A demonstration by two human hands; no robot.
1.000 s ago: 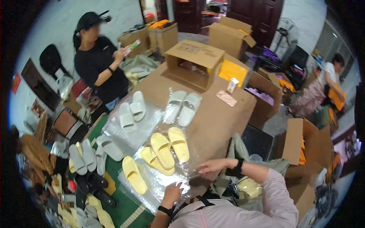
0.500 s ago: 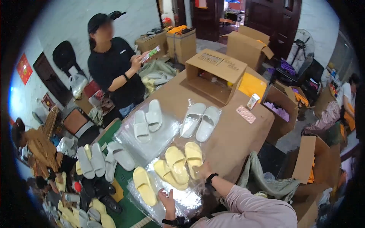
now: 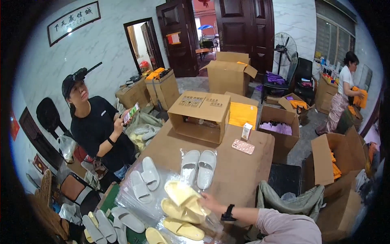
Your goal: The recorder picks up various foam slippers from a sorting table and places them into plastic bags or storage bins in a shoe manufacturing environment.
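My right hand [image 3: 212,204] reaches in from the lower right, its fingers closed at the edge of a pale yellow slipper [image 3: 181,192] that looks tilted and slightly smeared. Under and beside that one, more yellow slippers [image 3: 183,229] lie on clear plastic bags, partly overlapping. The tip of another yellow slipper [image 3: 155,236] shows at the lower edge. Just beyond are a pair of grey slippers [image 3: 198,168] in a clear bag and a loose grey pair [image 3: 145,179] on a stack of clear bags [image 3: 126,188]. My left hand is out of the picture.
An open cardboard box [image 3: 199,101] lies on its side on the brown table [image 3: 243,175], near a phone [image 3: 243,147] and small white box [image 3: 246,131]. Grey slippers [image 3: 106,225] sit at the left. A person holding a phone [image 3: 97,134] stands across; another person [image 3: 343,93] works far right.
The view has tipped up, and my left hand has left the picture. A yellow slipper at my right hand has shifted left over the others. The person across has raised their head.
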